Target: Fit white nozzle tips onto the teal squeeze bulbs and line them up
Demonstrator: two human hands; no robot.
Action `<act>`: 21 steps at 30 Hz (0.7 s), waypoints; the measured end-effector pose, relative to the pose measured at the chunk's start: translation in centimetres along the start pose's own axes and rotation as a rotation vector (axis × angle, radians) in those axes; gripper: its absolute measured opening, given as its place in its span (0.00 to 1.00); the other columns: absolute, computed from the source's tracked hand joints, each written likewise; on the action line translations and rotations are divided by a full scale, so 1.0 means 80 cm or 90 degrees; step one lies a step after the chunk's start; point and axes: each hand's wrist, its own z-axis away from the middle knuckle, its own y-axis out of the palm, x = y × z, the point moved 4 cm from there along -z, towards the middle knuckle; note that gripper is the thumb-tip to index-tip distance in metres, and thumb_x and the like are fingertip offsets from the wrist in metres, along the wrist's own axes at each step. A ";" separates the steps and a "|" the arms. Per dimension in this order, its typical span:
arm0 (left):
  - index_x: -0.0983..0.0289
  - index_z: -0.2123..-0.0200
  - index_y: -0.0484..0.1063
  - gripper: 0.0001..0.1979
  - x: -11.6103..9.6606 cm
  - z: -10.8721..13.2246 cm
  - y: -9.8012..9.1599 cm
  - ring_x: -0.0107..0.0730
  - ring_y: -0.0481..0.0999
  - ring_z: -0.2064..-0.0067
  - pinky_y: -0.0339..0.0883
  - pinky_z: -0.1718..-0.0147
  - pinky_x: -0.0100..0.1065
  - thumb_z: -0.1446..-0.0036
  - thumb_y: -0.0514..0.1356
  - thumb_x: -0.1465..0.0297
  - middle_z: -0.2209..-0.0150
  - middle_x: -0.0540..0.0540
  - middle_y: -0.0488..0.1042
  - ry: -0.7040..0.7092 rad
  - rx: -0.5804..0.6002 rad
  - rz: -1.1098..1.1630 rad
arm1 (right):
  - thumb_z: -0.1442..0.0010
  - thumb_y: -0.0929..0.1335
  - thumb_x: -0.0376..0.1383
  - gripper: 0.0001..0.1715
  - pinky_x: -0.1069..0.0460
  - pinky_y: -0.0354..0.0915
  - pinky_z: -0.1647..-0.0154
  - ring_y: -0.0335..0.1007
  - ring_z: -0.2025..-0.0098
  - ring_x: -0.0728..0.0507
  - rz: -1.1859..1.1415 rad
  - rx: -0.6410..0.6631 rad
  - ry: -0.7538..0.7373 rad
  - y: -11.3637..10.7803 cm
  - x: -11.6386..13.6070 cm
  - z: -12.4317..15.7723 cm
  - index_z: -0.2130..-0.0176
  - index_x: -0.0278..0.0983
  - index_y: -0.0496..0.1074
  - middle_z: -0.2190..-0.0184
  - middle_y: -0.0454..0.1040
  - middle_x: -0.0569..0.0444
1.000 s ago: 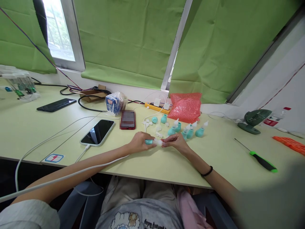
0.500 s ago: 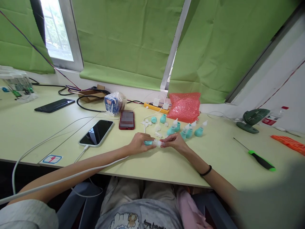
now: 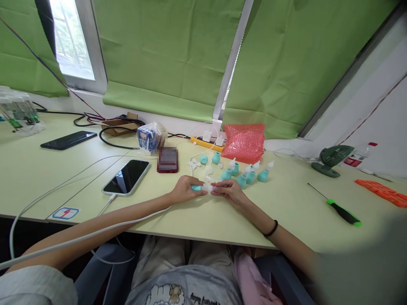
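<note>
My left hand (image 3: 184, 189) is closed round a small teal bulb (image 3: 196, 187) lying just above the pale green table (image 3: 38, 169). My right hand (image 3: 229, 190) pinches the clear white tip (image 3: 210, 187) fitted to that bulb, so both hands meet at the one piece. Just behind the hands stand several more teal bulbs with white tips (image 3: 247, 174), plus loose white caps (image 3: 208, 170) and two teal pieces (image 3: 216, 158) without tips.
A white phone (image 3: 126, 177) on a cable lies left of the hands, with a red phone (image 3: 167, 159) and a black phone (image 3: 68, 140) further back. Pink bubble wrap (image 3: 244, 142), a power strip (image 3: 208, 142), a green-handled screwdriver (image 3: 340, 209), a green fan (image 3: 332, 160) and an orange item (image 3: 383, 191) lie around.
The hands stay together on the teal bulb and its tip; the whole view has shifted slightly, and the fingers have turned a little on the piece.
</note>
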 end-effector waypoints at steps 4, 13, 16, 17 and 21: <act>0.67 0.67 0.73 0.18 0.010 -0.002 0.001 0.31 0.70 0.69 0.60 0.72 0.26 0.60 0.59 0.61 0.69 0.54 0.74 -0.064 0.004 0.081 | 0.67 0.73 0.30 0.16 0.49 0.68 0.64 0.71 0.71 0.46 0.040 0.027 -0.048 0.009 0.009 0.002 0.72 0.34 0.73 0.68 0.74 0.51; 0.70 0.65 0.71 0.18 0.004 -0.003 0.002 0.27 0.68 0.74 0.61 0.76 0.25 0.53 0.54 0.62 0.74 0.54 0.73 -0.088 0.112 0.284 | 0.60 0.70 0.36 0.12 0.48 0.68 0.70 0.70 0.77 0.46 0.128 0.001 -0.122 0.005 0.021 0.006 0.72 0.33 0.74 0.77 0.74 0.52; 0.69 0.61 0.69 0.19 0.001 -0.008 -0.008 0.29 0.69 0.66 0.63 0.71 0.26 0.47 0.47 0.63 0.66 0.56 0.72 -0.048 0.063 0.295 | 0.58 0.69 0.38 0.10 0.52 0.66 0.79 0.66 0.83 0.48 0.235 -0.107 -0.254 -0.004 0.057 0.018 0.75 0.33 0.74 0.84 0.71 0.55; 0.68 0.61 0.69 0.19 0.002 -0.011 -0.014 0.29 0.68 0.65 0.63 0.70 0.27 0.47 0.46 0.63 0.64 0.57 0.71 -0.041 0.033 0.260 | 0.58 0.69 0.38 0.10 0.53 0.64 0.82 0.64 0.85 0.50 0.276 -0.150 -0.303 -0.009 0.072 0.024 0.75 0.33 0.73 0.85 0.70 0.56; 0.67 0.63 0.70 0.15 0.011 -0.033 -0.045 0.31 0.67 0.65 0.62 0.68 0.29 0.49 0.49 0.66 0.65 0.56 0.70 -0.013 -0.065 -0.056 | 0.60 0.69 0.40 0.11 0.56 0.58 0.86 0.60 0.85 0.51 0.499 -0.290 -0.417 -0.044 0.127 0.054 0.78 0.34 0.73 0.86 0.68 0.56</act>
